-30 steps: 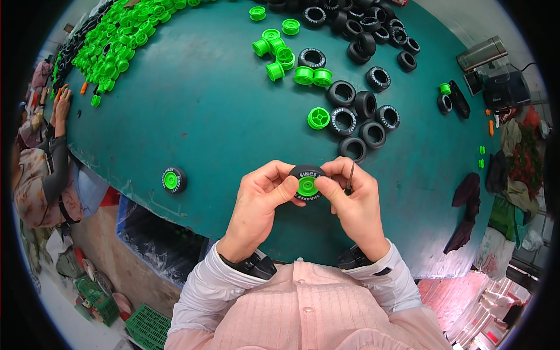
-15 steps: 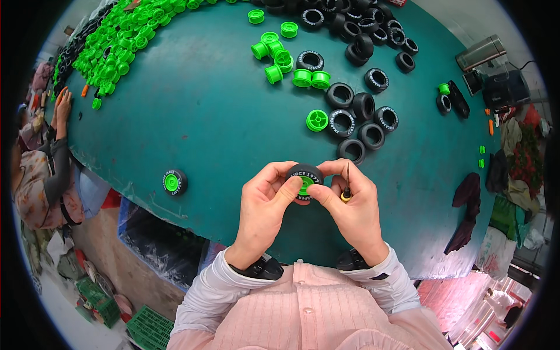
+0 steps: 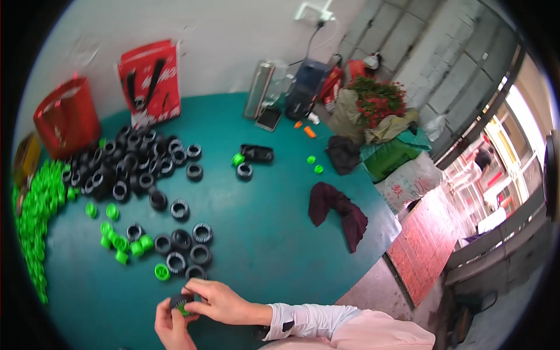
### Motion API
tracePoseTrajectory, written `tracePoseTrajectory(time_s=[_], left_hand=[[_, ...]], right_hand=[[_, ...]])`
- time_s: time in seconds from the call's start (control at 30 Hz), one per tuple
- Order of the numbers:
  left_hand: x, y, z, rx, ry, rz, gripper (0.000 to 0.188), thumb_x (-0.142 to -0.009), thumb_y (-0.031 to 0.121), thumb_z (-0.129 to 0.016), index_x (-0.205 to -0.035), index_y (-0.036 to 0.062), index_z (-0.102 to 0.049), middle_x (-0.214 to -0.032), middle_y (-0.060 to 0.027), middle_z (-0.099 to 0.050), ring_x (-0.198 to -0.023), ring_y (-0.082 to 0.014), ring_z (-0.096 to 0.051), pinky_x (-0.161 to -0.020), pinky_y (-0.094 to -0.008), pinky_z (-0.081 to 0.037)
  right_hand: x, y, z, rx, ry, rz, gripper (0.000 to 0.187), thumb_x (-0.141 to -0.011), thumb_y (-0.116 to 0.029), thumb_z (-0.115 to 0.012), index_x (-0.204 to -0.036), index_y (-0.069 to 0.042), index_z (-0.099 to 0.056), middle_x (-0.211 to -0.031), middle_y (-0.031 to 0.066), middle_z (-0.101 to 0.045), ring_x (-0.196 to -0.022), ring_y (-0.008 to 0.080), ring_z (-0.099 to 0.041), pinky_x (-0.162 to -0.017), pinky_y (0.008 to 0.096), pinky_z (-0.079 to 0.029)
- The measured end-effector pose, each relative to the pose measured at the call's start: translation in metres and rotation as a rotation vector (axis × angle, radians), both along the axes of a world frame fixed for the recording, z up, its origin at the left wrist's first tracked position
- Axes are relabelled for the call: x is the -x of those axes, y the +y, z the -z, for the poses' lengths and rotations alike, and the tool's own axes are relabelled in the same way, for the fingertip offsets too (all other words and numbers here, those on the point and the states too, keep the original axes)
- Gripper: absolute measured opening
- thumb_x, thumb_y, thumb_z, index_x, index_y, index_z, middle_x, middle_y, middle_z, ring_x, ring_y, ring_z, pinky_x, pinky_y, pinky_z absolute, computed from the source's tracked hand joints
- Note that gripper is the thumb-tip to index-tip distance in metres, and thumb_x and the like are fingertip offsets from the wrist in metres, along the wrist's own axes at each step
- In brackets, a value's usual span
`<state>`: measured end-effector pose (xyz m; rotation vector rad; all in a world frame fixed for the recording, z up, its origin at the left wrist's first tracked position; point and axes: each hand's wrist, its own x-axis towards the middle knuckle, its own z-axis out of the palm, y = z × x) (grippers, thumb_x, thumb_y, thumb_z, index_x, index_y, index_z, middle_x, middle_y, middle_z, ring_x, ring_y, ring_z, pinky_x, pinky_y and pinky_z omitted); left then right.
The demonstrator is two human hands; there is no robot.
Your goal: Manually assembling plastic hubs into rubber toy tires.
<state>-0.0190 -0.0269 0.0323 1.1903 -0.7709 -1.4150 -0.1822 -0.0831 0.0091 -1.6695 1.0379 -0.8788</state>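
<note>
Near the lower edge, my left hand [image 3: 170, 324] and my right hand [image 3: 220, 301] both close on one small toy wheel. Its black tyre [image 3: 177, 301] sits around a green rim [image 3: 182, 310], partly covered by my fingers. The thin pointed tool from the earlier frame cannot be made out in my right hand now. Just beyond my hands lie several loose black tyres [image 3: 200, 254] and a single green rim [image 3: 162, 272]. A cluster of green rims [image 3: 121, 243] lies farther left.
A heap of black tyres [image 3: 125, 157] stands at the back left, beside a green rim pile [image 3: 36, 213]. Red bags [image 3: 150, 81] stand behind. A steel flask [image 3: 258, 90], a phone [image 3: 268, 118] and a dark cloth [image 3: 339, 213] rest on the green table [image 3: 274, 221].
The view has swung to the right, so my hands appear lower and farther left. Both still hold the wheel. The finished-looking wheel at left and the other person have left the view.
</note>
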Motion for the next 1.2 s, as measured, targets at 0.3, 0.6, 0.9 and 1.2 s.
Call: tracePoseTrajectory(time_s=[0.3, 0.6, 0.9, 1.2], left_hand=[[-0.017, 0.000, -0.008, 0.059, -0.008, 0.113, 0.021, -0.106, 0.008, -0.055, -0.120, -0.0047, -0.063, -0.112, -0.0116, -0.070, -0.100, -0.0187, -0.067, -0.087, -0.0302, -0.055], [0.002, -0.005, -0.020, 0.122, -0.201, 0.250, 0.021, -0.103, 0.004, -0.055, -0.120, -0.0052, -0.064, -0.112, -0.0103, -0.070, -0.100, -0.0182, -0.066, -0.089, -0.0295, -0.052], [0.017, -0.007, -0.003, -0.051, 0.256, 0.047, 0.027, -0.099, 0.009, -0.066, -0.122, -0.0040, -0.061, -0.111, -0.0080, -0.067, -0.100, -0.0155, -0.066, -0.086, -0.0293, -0.056], [-0.028, 0.007, 0.009, -0.099, 0.270, 0.019, 0.027, -0.105, 0.017, -0.060, -0.123, -0.0026, -0.063, -0.114, -0.0103, -0.070, -0.101, -0.0180, -0.069, -0.083, -0.0361, -0.062]], right_hand=[[0.001, 0.008, -0.011, -0.024, -0.039, -0.002, 0.025, -0.088, -0.019, -0.071, -0.101, -0.001, -0.057, -0.091, 0.0090, -0.060, -0.072, 0.0231, -0.056, -0.065, 0.0383, -0.044], [0.024, 0.027, -0.036, -0.046, 0.009, 0.106, 0.027, -0.084, -0.020, -0.070, -0.094, -0.001, -0.055, -0.088, 0.0121, -0.062, -0.081, 0.0339, -0.062, -0.069, 0.0461, -0.046], [0.017, 0.021, -0.030, -0.078, -0.084, 0.148, 0.025, -0.093, -0.018, -0.071, -0.110, -0.001, -0.064, -0.101, 0.0119, -0.066, -0.092, 0.0224, -0.066, -0.082, 0.0355, -0.053], [-0.008, 0.017, -0.027, -0.434, -0.169, -0.009, 0.022, -0.093, -0.010, -0.074, -0.110, 0.001, -0.066, -0.091, -0.0014, -0.066, -0.060, 0.0004, -0.043, -0.054, 0.0213, -0.034]])
